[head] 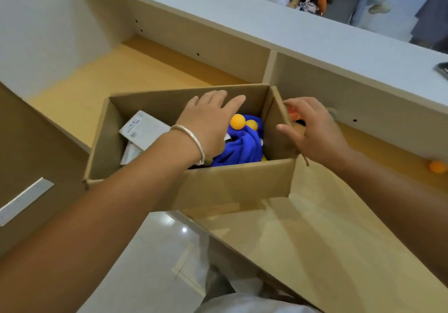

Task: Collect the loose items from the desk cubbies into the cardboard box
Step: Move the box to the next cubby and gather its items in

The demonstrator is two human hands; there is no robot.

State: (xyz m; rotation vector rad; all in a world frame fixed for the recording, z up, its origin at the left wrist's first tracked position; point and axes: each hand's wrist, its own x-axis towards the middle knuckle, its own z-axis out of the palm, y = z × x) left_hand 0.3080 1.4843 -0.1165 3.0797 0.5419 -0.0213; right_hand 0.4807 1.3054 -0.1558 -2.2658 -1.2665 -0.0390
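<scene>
Pale grey desk tops (315, 43) run from ten o'clock to three o'clock across your view, with wood-floored cubbies (116, 70) sunk below them; other people sit beyond the far edge at one o'clock.

You have the cardboard box (232, 186) parked at the centre, on the cubby floor and right against the divider between the two bays, probably so either bay is within reach without shifting it. Its flaps are folded out, leaving the mouth clear for dropping things in.

Inside it, a blue cloth (242, 148) is bunched toward the three o'clock end, with two orange balls (238, 121) resting on top. White paper packets (143, 131) lean at the nine o'clock end.

Your left hand (208, 123) hovers over the box mouth, fingers straight and spread, holding nothing that I can see.

Your right hand (315, 131) sits just outside the box wall at three o'clock, fingers curled round a red-orange item (293, 114) that is mostly hidden, so I cannot tell what it is. It seems poised to go over the wall.

One more orange ball (437, 166) lies loose on the right cubby floor at four o'clock, well apart from the box and not yet collected.
</scene>
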